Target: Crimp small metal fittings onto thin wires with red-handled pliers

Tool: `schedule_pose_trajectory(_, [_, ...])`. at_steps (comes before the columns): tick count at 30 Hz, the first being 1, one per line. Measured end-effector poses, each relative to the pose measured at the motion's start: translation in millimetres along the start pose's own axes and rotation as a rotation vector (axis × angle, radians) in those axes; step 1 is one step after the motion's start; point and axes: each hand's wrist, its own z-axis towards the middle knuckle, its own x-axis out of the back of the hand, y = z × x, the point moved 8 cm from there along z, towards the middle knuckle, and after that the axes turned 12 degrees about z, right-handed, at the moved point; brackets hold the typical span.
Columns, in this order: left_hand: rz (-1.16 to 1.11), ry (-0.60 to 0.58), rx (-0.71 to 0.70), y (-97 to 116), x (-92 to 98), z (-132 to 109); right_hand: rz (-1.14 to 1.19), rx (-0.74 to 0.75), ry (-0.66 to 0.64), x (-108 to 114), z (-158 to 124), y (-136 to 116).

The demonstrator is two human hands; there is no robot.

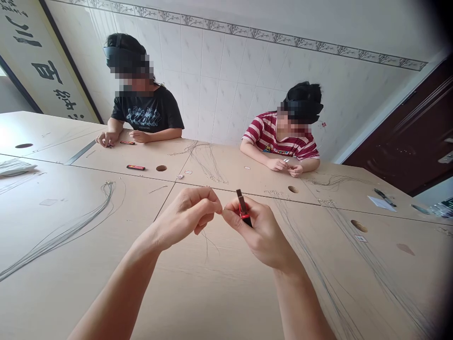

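My left hand is raised above the wooden table, fingers pinched on a thin grey wire that hangs down from the fingertips. My right hand meets it fingertip to fingertip and is closed around a small red and black tool, whose dark tip sticks up above the fingers. The point where both hands touch is too small to make out.
Bundles of thin wire lie at the left and right of the table. Two people sit across it, hands on small parts. A red and black tool lies near a cable hole. A dark door stands at right.
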Motion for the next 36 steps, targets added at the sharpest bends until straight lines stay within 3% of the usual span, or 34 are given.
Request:
schedule_pose_trajectory(4, [0.019, 0.009, -0.006, -1.5, 1.7, -1.3, -0.104, 0.037, 0.036, 2.0, -1.2, -1.4])
schedule_pose_trajectory(16, [0.075, 0.014, 0.007, 1.5, 2.4, -0.7, -0.102, 0.025, 0.033, 2.1, -1.7, -0.2])
schedule_pose_trajectory(36, [0.087, 0.019, 0.02, -1.6, 1.9, 0.9, -0.288, 0.064, 0.083, 5.2, -2.1, -3.9])
